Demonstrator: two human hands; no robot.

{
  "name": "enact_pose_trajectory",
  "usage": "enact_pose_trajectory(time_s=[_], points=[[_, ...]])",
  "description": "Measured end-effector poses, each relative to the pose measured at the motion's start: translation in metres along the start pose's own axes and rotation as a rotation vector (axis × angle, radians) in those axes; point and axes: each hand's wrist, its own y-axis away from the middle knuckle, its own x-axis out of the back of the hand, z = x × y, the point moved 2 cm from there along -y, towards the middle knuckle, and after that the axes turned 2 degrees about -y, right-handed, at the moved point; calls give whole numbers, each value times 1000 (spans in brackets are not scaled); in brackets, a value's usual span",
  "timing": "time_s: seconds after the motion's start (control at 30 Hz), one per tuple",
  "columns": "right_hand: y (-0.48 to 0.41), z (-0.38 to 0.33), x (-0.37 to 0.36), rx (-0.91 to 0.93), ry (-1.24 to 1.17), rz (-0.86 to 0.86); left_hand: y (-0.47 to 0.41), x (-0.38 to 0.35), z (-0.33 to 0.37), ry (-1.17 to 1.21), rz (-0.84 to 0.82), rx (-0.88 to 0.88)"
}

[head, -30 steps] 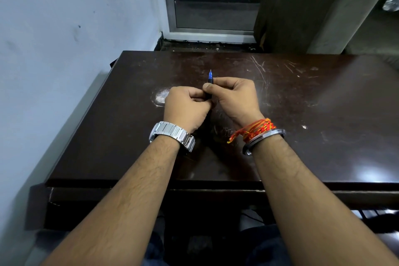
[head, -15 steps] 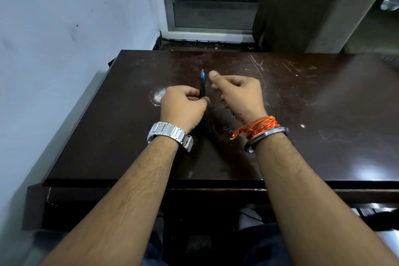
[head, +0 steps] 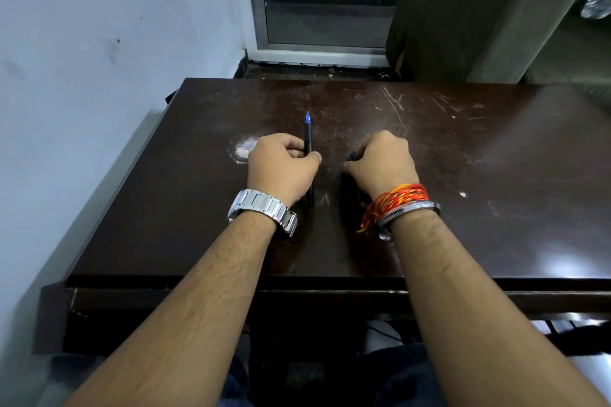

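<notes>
A black pen with a blue tip [head: 308, 134] stands upright over the dark wooden table [head: 496, 208], tip pointing away from me. My left hand [head: 281, 165], with a steel watch at its wrist, grips the pen's barrel in a fist. My right hand [head: 383, 160], with red-orange threads and a steel bangle at the wrist, is curled over a small dark object [head: 351, 157], possibly the pen's cap, of which only a sliver shows. A hand's width of table separates the two hands.
A pale wall [head: 99, 76] runs close along the table's left side. Behind the table are a metal-framed door [head: 324, 26] and a dark cabinet [head: 463, 10]. A worn pale spot [head: 243, 147] marks the tabletop beside my left hand.
My hands were together at the pen's tip. The right hand has pulled away to the right and down towards the table; the left keeps the pen, whose blue tip and upper barrel now stand exposed.
</notes>
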Motion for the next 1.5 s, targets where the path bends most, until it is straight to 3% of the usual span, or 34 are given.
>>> enact_pose_trajectory(time_s=[0.33,0.43,0.73,0.87,1.27,1.5], points=[[6,-6,-7,34,142,6,2,-2,1,-64,-54,-24],[5,-7,-8,75,81,48,2,-3,1,-73,-66,-27],[-4,-15,1,27,-843,170,4,-5,4,-90,-154,-91],[-5,-15,5,25,-1106,161,5,-6,5,-118,-234,-133],[-4,-15,3,23,-1145,41,7,-7,6,-155,-227,-167],[-6,-14,-5,95,-1026,6,5,-7,6,-32,-154,-156]])
